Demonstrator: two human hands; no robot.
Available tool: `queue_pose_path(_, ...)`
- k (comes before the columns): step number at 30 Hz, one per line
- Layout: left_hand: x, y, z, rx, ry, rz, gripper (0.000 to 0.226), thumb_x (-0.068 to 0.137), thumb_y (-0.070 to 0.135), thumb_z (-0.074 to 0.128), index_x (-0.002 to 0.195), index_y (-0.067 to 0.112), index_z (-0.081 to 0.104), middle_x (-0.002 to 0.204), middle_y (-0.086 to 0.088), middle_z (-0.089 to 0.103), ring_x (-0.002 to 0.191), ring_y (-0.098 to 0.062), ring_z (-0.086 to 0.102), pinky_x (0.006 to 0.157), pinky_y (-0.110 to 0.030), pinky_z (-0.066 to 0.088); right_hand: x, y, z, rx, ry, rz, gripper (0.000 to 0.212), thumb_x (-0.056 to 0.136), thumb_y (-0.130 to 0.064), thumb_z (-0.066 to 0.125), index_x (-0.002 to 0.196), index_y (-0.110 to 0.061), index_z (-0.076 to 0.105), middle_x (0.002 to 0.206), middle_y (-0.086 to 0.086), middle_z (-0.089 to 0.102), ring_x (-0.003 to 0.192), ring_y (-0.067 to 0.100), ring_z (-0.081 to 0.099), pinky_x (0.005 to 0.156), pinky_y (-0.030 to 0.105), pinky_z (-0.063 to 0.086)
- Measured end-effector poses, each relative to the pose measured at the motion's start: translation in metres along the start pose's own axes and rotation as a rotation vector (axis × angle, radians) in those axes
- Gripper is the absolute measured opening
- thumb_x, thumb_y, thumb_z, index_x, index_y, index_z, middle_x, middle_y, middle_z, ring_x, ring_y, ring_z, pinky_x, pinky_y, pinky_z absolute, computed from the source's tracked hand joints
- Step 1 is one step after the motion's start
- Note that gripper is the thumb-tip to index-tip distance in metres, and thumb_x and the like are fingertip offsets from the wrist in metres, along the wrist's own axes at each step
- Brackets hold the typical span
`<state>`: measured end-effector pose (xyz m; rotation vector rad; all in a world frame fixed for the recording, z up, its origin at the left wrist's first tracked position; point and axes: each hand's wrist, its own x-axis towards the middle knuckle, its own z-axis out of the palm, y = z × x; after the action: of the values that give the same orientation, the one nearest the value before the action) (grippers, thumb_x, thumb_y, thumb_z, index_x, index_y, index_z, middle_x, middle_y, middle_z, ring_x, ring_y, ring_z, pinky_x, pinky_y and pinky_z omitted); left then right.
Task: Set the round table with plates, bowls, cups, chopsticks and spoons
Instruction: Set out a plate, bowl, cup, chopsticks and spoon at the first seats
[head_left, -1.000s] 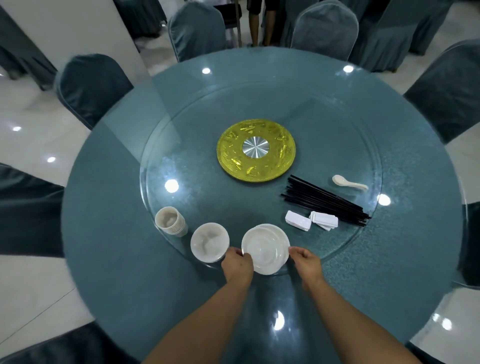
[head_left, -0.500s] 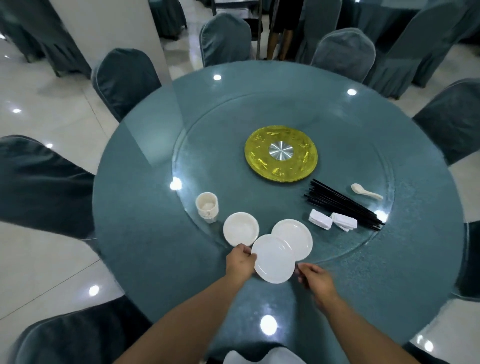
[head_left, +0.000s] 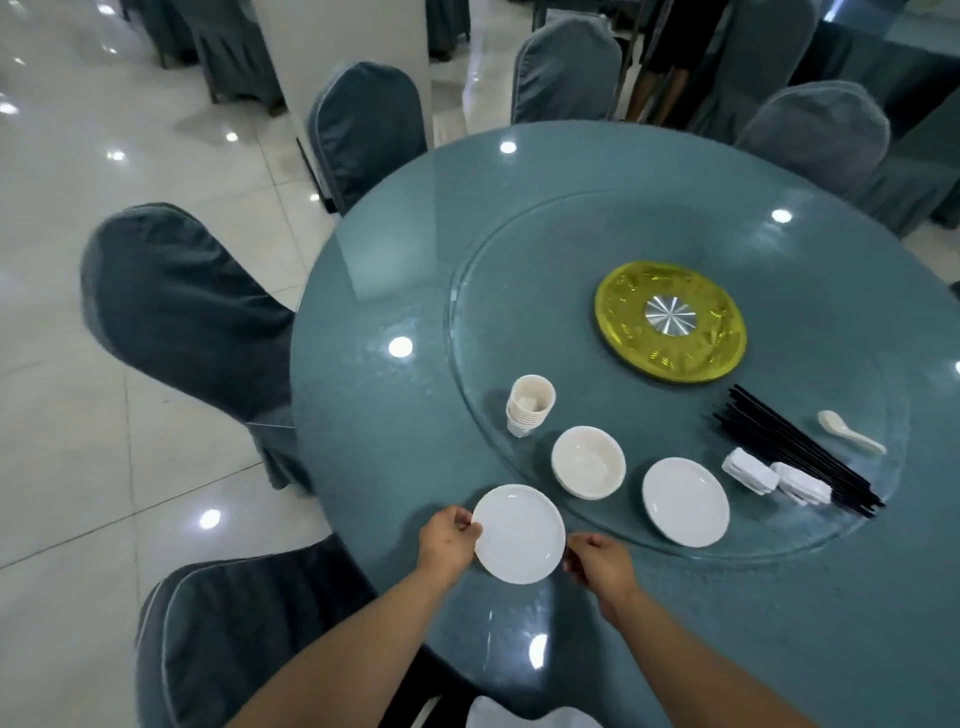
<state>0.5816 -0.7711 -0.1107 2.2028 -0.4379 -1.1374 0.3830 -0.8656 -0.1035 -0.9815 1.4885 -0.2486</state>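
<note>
The left hand (head_left: 448, 540) pinches the 9 o'clock rim of a white plate (head_left: 519, 532), thumb on top and fingers curled beneath. The right hand (head_left: 597, 564) sits at the plate's 4 o'clock edge with its fingers curled toward the rim; whether they actually clamp it I cannot tell. The plate lies over the teal round table (head_left: 374, 415), just outside the glass turntable (head_left: 478, 322) at about the turntable's 7 o'clock; whether it rests on the cloth or is held just above cannot be told.

On the turntable, near its 6 o'clock edge, a stack of white plates (head_left: 685, 501) sits at the held plate's 3 o'clock. A stack of white bowls (head_left: 588, 462) is at the held plate's 1 o'clock, and a stack of pale cups (head_left: 530, 405) stands at its 12 o'clock, farther in. Right of the plate stack lie 2 piles of white chopstick rests (head_left: 750, 470), touching a bundle of black chopsticks (head_left: 795, 457), with 1 white spoon (head_left: 849, 431) just beyond. A gold disc (head_left: 670, 322) marks the turntable's centre. Covered chairs (head_left: 182, 306) ring the table.
</note>
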Motion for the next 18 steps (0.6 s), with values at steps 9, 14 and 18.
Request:
queue_pose_path(9, 0.036, -0.032, -0.047, -0.015, 0.159, -0.106, 0.011, 0.089, 0.012, 0.065, 0.097, 0.005, 0.065, 0.100, -0.014, 0.069, 0.096, -0.028, 0.064, 0.087, -0.032, 0.051, 0.007, -0.013, 0.062, -0.184, -0.053, 0.023, 0.019, 0.093, -0.009, 0.056, 0.079, -0.005, 0.068, 0.070, 0.010, 0.068, 0.055, 0.016, 0.057, 0.050, 0.025, 0.043)
queue_pose_path(14, 0.047, -0.033, -0.045, 0.019, 0.160, -0.134, 0.014, 0.087, 0.013, 0.067, 0.097, 0.004, 0.067, 0.101, -0.015, 0.071, 0.101, -0.030, 0.064, 0.090, -0.032, 0.049, 0.010, -0.023, 0.060, -0.237, -0.036, -0.002, 0.017, 0.092, -0.011, 0.059, 0.079, -0.007, 0.068, 0.072, 0.009, 0.068, 0.057, 0.015, 0.057, 0.049, 0.020, 0.044)
queue_pose_path(18, 0.044, -0.029, -0.042, 0.092, 0.121, -0.139, 0.017, 0.088, 0.015, 0.064, 0.096, 0.003, 0.074, 0.099, -0.016, 0.073, 0.099, -0.030, 0.066, 0.084, -0.031, 0.048, 0.013, -0.030, 0.047, -0.282, -0.014, -0.033, 0.017, 0.090, -0.008, 0.057, 0.076, -0.006, 0.068, 0.069, 0.009, 0.067, 0.057, 0.016, 0.055, 0.048, 0.021, 0.041)
